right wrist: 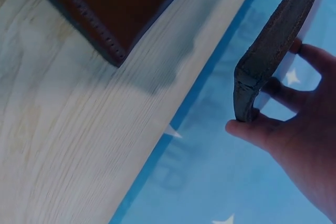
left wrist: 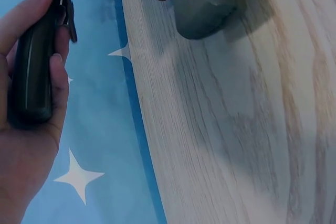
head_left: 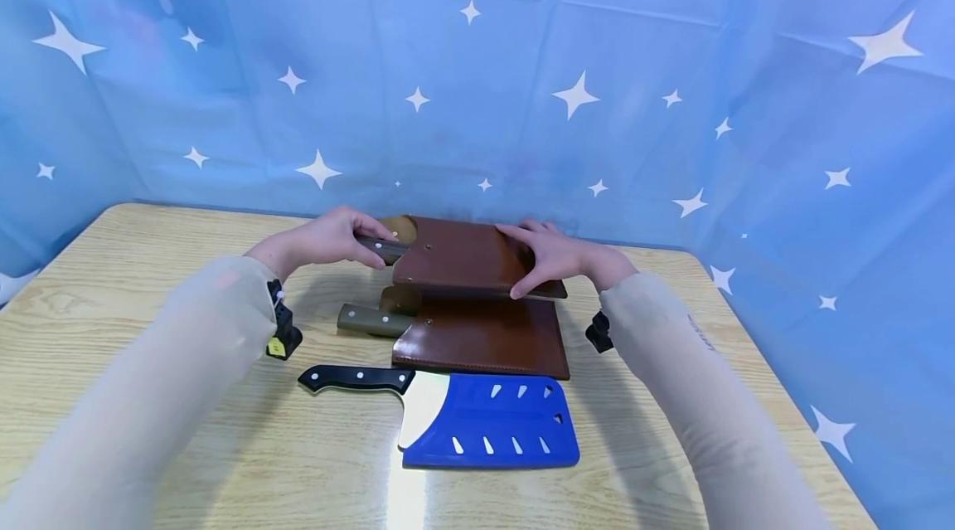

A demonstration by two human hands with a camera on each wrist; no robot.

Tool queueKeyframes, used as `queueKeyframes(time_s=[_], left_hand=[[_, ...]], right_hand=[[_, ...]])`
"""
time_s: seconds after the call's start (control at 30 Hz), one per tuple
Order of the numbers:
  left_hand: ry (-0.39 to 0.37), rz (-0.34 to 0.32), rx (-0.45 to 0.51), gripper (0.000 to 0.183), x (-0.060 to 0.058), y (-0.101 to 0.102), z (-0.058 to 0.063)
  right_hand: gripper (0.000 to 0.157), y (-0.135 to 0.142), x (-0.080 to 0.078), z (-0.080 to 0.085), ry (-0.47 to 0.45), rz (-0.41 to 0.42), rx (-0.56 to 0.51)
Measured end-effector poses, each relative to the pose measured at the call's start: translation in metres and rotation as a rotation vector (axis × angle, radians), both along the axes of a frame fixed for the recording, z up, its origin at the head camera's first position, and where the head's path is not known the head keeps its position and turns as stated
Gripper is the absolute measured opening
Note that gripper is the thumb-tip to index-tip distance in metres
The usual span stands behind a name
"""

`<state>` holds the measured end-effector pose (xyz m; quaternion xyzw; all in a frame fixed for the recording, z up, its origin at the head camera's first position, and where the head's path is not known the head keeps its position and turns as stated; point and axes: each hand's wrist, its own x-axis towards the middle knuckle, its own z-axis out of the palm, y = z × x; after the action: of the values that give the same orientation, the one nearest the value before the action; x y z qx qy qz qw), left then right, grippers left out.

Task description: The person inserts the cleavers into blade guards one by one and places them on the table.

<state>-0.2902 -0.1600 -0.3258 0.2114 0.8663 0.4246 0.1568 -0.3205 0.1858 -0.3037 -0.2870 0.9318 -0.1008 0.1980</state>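
At the back of the table, a cleaver in a brown leather sheath (head_left: 470, 252) is held up in both hands. My left hand (head_left: 328, 238) grips its dark riveted handle (left wrist: 34, 72), fingers and thumb wrapped about it in the left wrist view. My right hand (head_left: 559, 255) holds the sheath's far end, thumb and fingers on opposite edges; the right wrist view shows the sheath edge (right wrist: 270, 40) raised off the table. Just in front lies a second cleaver with an olive handle (head_left: 369, 319) in a brown sheath (head_left: 485, 339). Nearest is a black-handled cleaver (head_left: 358, 377) with a blue blade cover (head_left: 500, 422).
All of this is on a light wood-grain table (head_left: 186, 397). A blue cloth with white stars (head_left: 477, 82) hangs behind it and along the right side. Shadows of the arms fall on the tabletop.
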Motion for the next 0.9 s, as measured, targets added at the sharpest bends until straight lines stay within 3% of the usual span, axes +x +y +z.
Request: queueKeyframes(time_s=[0.23,0.4,0.7,0.9], left_hand=[[0.008,0.007,0.022,0.039,-0.009,0.001,-0.006],[0.057,0.005,0.006,0.035,-0.014,0.002,-0.014],[0.155,0.013,-0.134,0.036,-0.023,0.008,-0.033],[0.151,-0.006,-0.193,0.038,-0.029,0.009,-0.038]], right_hand=[[0.108,-0.007,-0.008,-0.004,0.0,0.002,-0.005],[0.108,-0.008,-0.014,-0.014,-0.019,-0.005,-0.005],[0.105,-0.01,-0.025,-0.036,-0.07,-0.048,-0.011],[0.105,-0.012,-0.035,-0.047,-0.077,-0.068,-0.006]])
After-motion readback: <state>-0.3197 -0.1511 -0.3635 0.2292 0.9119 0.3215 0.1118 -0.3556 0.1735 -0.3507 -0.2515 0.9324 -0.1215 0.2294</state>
